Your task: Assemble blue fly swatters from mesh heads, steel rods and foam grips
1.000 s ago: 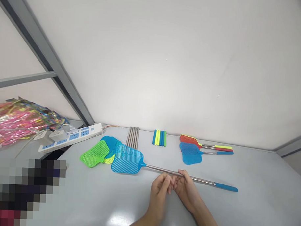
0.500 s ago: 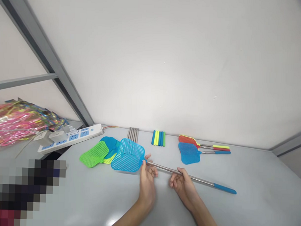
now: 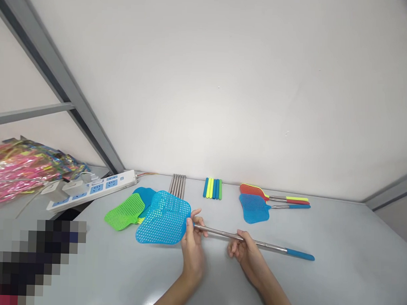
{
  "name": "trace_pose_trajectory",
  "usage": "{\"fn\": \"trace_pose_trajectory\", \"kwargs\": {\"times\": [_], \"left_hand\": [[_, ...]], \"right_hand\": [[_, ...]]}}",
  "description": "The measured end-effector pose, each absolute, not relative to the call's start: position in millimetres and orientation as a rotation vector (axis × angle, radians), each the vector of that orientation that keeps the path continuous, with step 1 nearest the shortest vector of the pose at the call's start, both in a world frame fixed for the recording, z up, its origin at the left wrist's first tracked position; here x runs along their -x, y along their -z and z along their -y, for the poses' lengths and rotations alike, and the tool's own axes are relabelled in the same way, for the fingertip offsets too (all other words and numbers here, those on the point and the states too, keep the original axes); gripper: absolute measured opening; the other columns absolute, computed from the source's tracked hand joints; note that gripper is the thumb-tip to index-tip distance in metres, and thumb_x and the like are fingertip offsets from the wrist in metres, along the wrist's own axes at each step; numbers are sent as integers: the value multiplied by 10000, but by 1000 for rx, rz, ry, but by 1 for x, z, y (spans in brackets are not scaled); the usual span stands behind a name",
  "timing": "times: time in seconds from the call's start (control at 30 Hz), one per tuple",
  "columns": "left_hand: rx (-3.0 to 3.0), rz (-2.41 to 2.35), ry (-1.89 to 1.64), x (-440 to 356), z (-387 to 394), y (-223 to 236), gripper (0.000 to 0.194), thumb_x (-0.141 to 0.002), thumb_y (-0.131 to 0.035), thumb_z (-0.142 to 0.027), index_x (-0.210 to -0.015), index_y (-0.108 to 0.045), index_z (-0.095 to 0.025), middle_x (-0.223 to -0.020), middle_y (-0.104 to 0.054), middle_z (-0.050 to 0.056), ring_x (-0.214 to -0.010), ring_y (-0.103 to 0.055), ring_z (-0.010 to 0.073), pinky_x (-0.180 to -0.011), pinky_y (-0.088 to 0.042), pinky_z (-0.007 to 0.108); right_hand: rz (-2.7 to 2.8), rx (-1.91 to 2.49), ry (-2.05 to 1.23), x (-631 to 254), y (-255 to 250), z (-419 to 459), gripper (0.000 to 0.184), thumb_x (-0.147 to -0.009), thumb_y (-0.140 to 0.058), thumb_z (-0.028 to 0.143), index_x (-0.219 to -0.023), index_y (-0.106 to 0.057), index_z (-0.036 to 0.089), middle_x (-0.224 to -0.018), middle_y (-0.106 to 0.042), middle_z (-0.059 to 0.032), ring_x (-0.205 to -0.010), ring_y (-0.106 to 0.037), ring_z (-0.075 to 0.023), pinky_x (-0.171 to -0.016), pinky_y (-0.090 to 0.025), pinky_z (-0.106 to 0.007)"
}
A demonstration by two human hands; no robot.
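Note:
A fly swatter (image 3: pixel 164 218) with a blue mesh head, a metal rod and a blue grip is held above the table in both hands. My left hand (image 3: pixel 193 241) pinches it where the head meets the rod. Midway along the rod, my right hand (image 3: pixel 246 252) is closed around the metal. Behind the held head lie loose swatter heads: a green one (image 3: pixel 125 211), a blue one (image 3: pixel 143 195) and a partly hidden yellow one. Several metal rods (image 3: pixel 177 185) and several coloured grip sleeves (image 3: pixel 213 188) lie along the wall.
On the right lie whole swatters, a blue one (image 3: pixel 255 209) in front of a red one (image 3: pixel 252 190) and a yellow-handled one. A white power strip (image 3: pixel 117 181) with plugs is at the left, beside plastic-wrapped pink goods (image 3: pixel 22 173). The wall bounds the grey table (image 3: pixel 346 255).
The swatter's head has turned and swung slightly left and toward me, with my left hand moving along. My right hand keeps its hold on the rod.

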State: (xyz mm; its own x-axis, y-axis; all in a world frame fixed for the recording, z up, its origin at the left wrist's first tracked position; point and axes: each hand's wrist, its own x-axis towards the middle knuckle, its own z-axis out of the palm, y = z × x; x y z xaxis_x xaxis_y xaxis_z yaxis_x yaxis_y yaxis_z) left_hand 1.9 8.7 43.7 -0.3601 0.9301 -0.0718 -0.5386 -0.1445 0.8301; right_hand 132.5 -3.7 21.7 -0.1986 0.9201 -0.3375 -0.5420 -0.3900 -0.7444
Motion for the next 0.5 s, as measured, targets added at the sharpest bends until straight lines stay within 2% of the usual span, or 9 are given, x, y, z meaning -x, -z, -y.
{"fn": "trace_pose_trajectory", "kwargs": {"times": [0.27,0.43,0.5], "left_hand": [[-672,-1147,-1653,-5,-5,-36,271,-787,-401,-432,-846,-537,-206,-691,-451,-20,-522,-391,75,-556,-343,200],[-849,-1235,-1566,-6,3,-36,137,-721,-549,-325,-691,-542,-192,-591,-450,-27,-520,-395,91,-569,-324,207],[-772,-1152,-1541,-4,6,-37,159,-688,-590,-288,-586,-534,-180,-537,-436,-21,-521,-395,104,-572,-319,217]], "right_hand": [[549,921,-1695,-135,-18,1,302,-730,-510,366,-528,-544,144,-493,-474,-1,-475,-421,-116,-522,-331,-259],[594,890,-1576,-139,-21,-1,326,-736,-514,353,-477,-513,155,-461,-414,12,-479,-405,-115,-526,-320,-257],[630,901,-1537,-141,-23,0,325,-739,-509,357,-488,-528,152,-482,-417,10,-488,-408,-113,-533,-318,-258]]}}
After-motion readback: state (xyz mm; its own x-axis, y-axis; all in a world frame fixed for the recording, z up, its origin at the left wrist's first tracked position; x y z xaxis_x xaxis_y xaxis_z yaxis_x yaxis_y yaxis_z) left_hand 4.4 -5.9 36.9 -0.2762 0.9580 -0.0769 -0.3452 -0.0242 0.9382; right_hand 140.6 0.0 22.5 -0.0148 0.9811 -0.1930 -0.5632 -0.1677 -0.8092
